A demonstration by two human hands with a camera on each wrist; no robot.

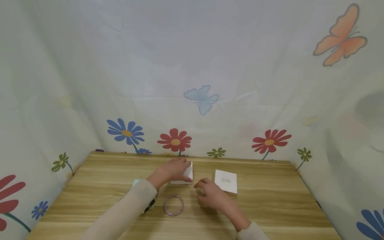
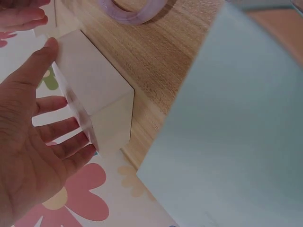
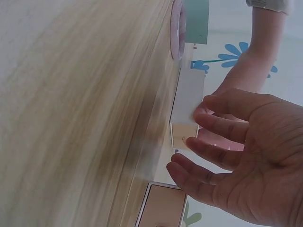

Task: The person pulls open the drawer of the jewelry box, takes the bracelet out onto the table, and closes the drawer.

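My left hand (image 1: 175,169) rests on a small white box (image 1: 188,172) near the back of the table. In the left wrist view its fingers (image 2: 59,127) lie nearly straight against the top of the white box (image 2: 102,80), with the thumb at one corner. To its right, my right hand (image 1: 211,194) hovers with loosely bent fingers and holds nothing. A pale purple bangle (image 1: 164,207) lies on the table between the forearms. Close to the right hand stands a second white box (image 1: 225,180) with small printing on its lid.
A pale mint-green box (image 2: 227,123) stands beside the left forearm, mostly hidden by the sleeve in the head view. The wood-grain table (image 1: 270,206) ends at the back against a hanging cloth (image 1: 255,110) printed with flowers and butterflies.
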